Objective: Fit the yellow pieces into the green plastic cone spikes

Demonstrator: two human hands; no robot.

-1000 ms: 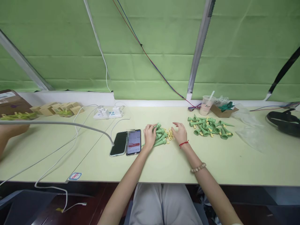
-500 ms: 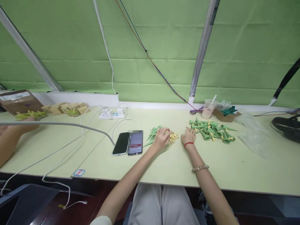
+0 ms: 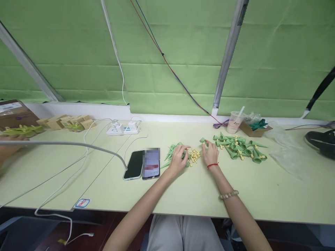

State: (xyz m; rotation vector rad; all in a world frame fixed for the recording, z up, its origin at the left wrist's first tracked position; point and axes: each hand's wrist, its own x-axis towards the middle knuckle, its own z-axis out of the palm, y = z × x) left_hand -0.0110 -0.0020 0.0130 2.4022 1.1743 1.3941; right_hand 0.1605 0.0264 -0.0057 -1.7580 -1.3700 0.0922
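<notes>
My left hand (image 3: 179,159) is curled over the right side of a small pile of green cones (image 3: 170,152). Green shows between and below its fingers, seemingly a cone in its grip, though the fingers partly hide it. Just right of those fingertips lies a heap of small yellow pieces (image 3: 194,156). My right hand (image 3: 210,154), with a red string at the wrist, pinches another green cone (image 3: 202,140); its wide end sticks out past the fingertips. Farther right spreads a larger pile of green cones with yellow pieces (image 3: 242,148) among them.
Two phones (image 3: 151,164) lie left of my left hand. A power strip (image 3: 123,129), white cables and a grey cable are farther left. Behind the right pile stand a plastic cup (image 3: 235,122) and a cardboard box (image 3: 255,129). Another person's hand (image 3: 12,144) is at far left.
My left hand has drawn back from the yellow pieces, uncovering more of them. In my right hand, a green cone's end now shows at the fingertips. The view has shifted slightly.
</notes>
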